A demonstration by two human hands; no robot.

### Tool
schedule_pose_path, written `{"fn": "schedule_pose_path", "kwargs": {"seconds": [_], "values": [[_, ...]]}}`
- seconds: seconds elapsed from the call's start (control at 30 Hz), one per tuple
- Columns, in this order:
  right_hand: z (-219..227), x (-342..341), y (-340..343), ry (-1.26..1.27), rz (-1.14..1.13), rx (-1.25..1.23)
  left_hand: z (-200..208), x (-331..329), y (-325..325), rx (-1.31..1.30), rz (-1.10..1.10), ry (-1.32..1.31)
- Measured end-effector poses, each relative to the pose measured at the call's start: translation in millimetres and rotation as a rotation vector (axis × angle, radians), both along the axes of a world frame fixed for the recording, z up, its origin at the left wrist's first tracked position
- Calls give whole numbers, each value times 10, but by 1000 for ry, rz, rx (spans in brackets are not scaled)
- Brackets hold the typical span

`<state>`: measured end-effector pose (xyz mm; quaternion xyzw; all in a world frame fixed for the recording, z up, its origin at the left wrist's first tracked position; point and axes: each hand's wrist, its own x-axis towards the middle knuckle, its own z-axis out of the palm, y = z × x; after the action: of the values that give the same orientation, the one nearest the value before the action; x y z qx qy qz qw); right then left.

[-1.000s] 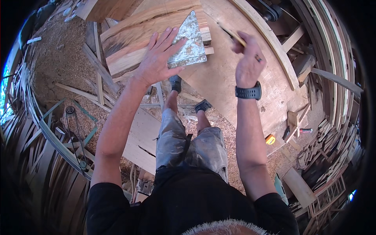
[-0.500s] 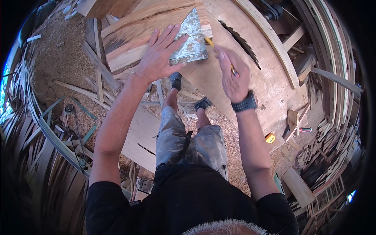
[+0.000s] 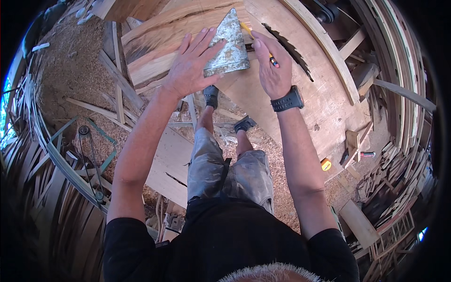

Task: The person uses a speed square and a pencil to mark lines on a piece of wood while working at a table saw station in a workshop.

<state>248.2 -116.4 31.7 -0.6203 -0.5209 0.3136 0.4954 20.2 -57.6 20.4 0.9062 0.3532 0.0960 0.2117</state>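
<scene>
Grey, mottled metal triangular square (image 3: 231, 46), set across the brown, dark-streaked wooden board (image 3: 157, 40) lying on the pale plywood top (image 3: 326, 101); left hand (image 3: 190, 66) flat over both, fingers spread. Yellow pencil (image 3: 246, 30), pinched in the right hand (image 3: 275, 75), tip at the square's right edge. Positioning judged done, marking apparently under way; no finished line discernible.

Close above, from the wearer's head (image 3: 275, 273), one fisheye looks down across the near edge of the worktop (image 3: 324, 113)
</scene>
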Motion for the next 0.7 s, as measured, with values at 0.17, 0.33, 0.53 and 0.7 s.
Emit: {"fn": "schedule_pose_path", "kwargs": {"seconds": [0.17, 0.33, 0.53, 0.7], "values": [[419, 64, -533, -167, 103, -151, -8, -66, -13, 27, 17, 1], [226, 32, -772, -116, -53, -362, -4, -57, -10, 42, 6, -13], [-216, -441, -411, 729, -188, -466, -32, -78, -30, 70, 4, -21], [-361, -729, -407, 798, -161, -503, -22, -271, -103, 59, 50, -43]]}}
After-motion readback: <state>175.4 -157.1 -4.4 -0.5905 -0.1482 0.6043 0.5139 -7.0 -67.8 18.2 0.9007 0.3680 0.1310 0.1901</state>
